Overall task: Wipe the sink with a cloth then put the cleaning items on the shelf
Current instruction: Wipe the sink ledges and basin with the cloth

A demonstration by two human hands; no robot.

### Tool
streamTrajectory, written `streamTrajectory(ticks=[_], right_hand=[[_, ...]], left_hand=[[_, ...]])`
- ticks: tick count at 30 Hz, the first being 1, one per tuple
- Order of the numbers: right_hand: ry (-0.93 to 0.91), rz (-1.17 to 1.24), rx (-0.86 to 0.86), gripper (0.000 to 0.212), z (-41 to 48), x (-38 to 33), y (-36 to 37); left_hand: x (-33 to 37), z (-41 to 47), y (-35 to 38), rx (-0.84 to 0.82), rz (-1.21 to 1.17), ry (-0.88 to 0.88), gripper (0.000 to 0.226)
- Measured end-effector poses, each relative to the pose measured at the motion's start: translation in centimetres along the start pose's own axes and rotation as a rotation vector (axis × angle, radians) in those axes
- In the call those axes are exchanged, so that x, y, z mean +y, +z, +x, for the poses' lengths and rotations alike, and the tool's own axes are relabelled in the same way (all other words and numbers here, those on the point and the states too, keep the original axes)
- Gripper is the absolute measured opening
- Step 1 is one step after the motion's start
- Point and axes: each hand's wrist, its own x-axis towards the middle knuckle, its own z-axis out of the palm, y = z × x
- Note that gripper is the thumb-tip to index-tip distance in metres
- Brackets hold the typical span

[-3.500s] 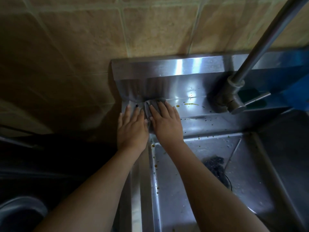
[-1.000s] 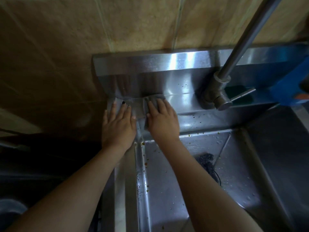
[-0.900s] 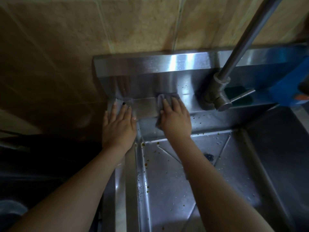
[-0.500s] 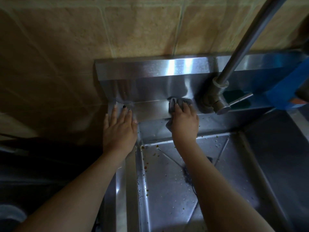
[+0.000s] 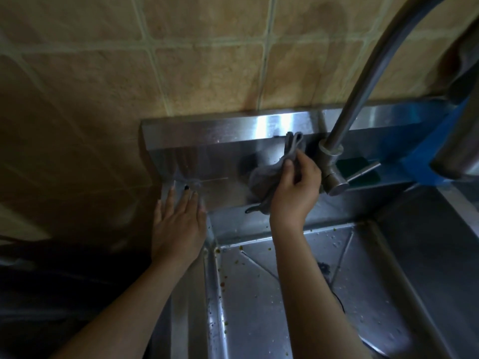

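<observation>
Cloth [image 5: 261,177], pressed flat before, now bunches in the curled fingers of the right hand [image 5: 295,187] beside the faucet [image 5: 331,161]; left hand [image 5: 178,224] stays flat, fingers straight, on the rim of the sink [image 5: 223,185].

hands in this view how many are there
2. The left hand lies flat on the back left corner of the sink; the right hand grips the grey cloth against the sink's back wall, just left of the tap. No other hand shows.

No text, label, brand, number or sign can be read anywhere in view.
</observation>
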Motion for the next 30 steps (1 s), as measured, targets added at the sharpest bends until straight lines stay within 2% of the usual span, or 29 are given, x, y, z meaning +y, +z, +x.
streamTrajectory(ticks=[4, 8, 15, 20, 25, 30], right_hand=[[-0.079, -0.026, 0.049, 0.025, 1.6, 0.9, 2.7], [-0.163, -0.160, 0.025, 0.031, 1.7, 3.4, 3.8], [-0.315, -0.356, 0.075, 0.039, 2.0, 5.3, 3.9], [-0.192, -0.167, 0.048, 0.041, 1.9, 5.6, 4.2], [-0.131, -0.064, 0.114, 0.040, 1.0, 4.9, 5.4], [-0.100, -0.066, 0.101, 0.040, -0.8, 4.2, 6.7]], left_hand=[[-0.2, 0.0, 0.4, 0.046, -0.019, 0.011, 0.077], [-0.4, 0.3, 0.4, 0.053, 0.036, 0.053, 0.064], [-0.7, 0.5, 1.1, 0.041, 0.007, 0.051, 0.079], [-0.7, 0.3, 1.1, 0.059, -0.021, 0.048, 0.078], [-0.7, 0.4, 1.1, 0.038, 0.010, 0.039, 0.068], [-0.5, 0.4, 0.9, 0.029, 0.011, 0.039, 0.081]])
